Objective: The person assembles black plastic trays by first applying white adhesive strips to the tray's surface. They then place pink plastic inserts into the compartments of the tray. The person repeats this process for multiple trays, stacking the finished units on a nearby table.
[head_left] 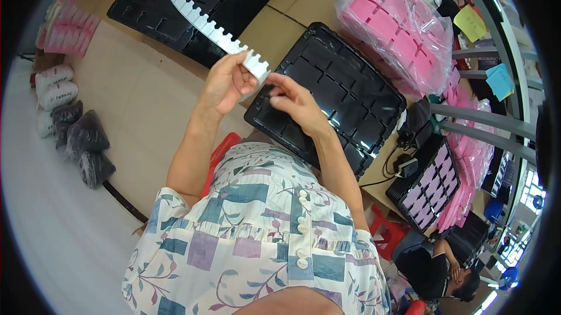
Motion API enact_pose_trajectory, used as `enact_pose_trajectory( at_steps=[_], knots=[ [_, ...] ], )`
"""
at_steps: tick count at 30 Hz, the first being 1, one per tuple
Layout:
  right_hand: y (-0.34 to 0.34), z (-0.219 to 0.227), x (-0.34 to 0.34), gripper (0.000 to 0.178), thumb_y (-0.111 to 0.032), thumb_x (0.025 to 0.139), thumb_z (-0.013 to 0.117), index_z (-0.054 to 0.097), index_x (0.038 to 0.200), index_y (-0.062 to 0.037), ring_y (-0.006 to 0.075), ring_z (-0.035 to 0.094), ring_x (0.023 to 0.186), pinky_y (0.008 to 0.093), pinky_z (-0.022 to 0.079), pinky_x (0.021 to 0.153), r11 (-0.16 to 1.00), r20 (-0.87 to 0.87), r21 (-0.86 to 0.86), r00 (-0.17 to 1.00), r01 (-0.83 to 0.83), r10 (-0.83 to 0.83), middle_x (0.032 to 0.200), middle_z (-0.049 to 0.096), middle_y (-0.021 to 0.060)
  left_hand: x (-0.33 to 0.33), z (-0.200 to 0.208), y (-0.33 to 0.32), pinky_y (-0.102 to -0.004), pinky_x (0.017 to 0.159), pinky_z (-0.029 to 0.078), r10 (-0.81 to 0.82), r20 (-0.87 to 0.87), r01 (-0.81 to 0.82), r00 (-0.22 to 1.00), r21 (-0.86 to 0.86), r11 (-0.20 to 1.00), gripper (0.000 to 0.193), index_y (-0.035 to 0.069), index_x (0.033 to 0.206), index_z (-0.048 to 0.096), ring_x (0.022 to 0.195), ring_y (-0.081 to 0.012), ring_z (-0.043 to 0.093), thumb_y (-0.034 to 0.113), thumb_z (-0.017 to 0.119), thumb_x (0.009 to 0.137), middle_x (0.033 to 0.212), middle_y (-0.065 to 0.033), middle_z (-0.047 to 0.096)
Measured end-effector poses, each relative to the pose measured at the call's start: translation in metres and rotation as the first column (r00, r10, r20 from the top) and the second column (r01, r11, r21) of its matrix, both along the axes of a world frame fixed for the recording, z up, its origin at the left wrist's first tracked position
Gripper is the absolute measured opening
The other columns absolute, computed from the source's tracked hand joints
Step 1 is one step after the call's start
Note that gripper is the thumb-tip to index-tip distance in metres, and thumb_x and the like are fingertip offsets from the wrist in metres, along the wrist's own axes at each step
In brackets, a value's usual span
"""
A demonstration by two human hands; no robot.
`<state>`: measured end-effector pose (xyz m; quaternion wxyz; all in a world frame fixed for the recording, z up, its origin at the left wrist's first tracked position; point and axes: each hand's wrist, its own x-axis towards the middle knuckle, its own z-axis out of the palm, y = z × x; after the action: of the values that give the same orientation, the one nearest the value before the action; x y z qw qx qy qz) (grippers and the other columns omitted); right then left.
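A long white strip with square notches along one edge runs from the top of the view down to my hands. My left hand is closed round its near end, thumb on top and fingers curled under. At the very tip of the strip, my right hand has its forefinger against or just beside the end. The right thumb stands apart from the forefinger, slightly blurred. Below and right of that hand lies a shiny black tray with a grid of raised lines. The strip's far end is out of view.
A stack of black trays stands at the far left. Pink trays in clear plastic lie at the far right, near grey metal bars. A black tray with pink pieces sits right. Another person is at lower right.
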<state>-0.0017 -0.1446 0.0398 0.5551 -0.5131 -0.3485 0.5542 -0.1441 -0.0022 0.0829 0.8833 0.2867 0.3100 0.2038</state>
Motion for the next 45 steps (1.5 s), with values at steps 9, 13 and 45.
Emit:
enact_pose_trajectory(
  at_steps=[9, 13, 45],
  knots=[
    [0.011, -0.006, -0.029, 0.022, -0.011, 0.086, 0.072, 0.064, 0.104, -0.0015, 0.0038, 0.057, 0.07, 0.0206, 0.045, 0.063, 0.997, -0.109, -0.056, 0.993, -0.055, 0.048, 0.076, 0.065, -0.0001, -0.009, 0.005, 0.016, -0.0286, 0.074, 0.052, 0.013, 0.129, -0.008, 0.992, -0.041, 0.999, 0.019, 0.006, 0.101, 0.058, 0.086, -0.0121, 0.062, 0.023, 0.049, 0.101, 0.098, -0.0052, 0.062],
    [0.007, 0.007, -0.027, 0.019, -0.011, 0.089, 0.069, 0.064, 0.104, -0.0008, 0.0052, 0.056, 0.065, 0.0197, 0.044, 0.059, 0.992, -0.233, -0.127, 0.972, -0.003, -0.027, 0.083, 0.067, 0.002, -0.022, -0.008, -0.017, -0.0209, 0.061, 0.046, -0.143, -0.318, 0.278, 0.937, 0.431, 0.859, 0.008, 0.005, 0.097, 0.062, 0.072, -0.0053, 0.057, 0.011, 0.064, 0.092, 0.083, 0.001, 0.062],
    [0.0, -0.008, -0.014, 0.015, -0.013, 0.087, 0.072, 0.069, 0.095, -0.0011, 0.0027, 0.057, 0.068, 0.0212, 0.046, 0.057, 0.973, 0.207, -0.136, 0.966, 0.185, -0.155, 0.084, 0.068, -0.0008, -0.015, -0.033, -0.027, -0.0178, 0.045, 0.038, -0.038, -0.319, 0.175, 0.947, 0.412, 0.894, 0.01, 0.002, 0.092, 0.067, 0.055, -0.0036, 0.053, 0.011, 0.07, 0.089, 0.071, 0.0006, 0.061]
  ],
)
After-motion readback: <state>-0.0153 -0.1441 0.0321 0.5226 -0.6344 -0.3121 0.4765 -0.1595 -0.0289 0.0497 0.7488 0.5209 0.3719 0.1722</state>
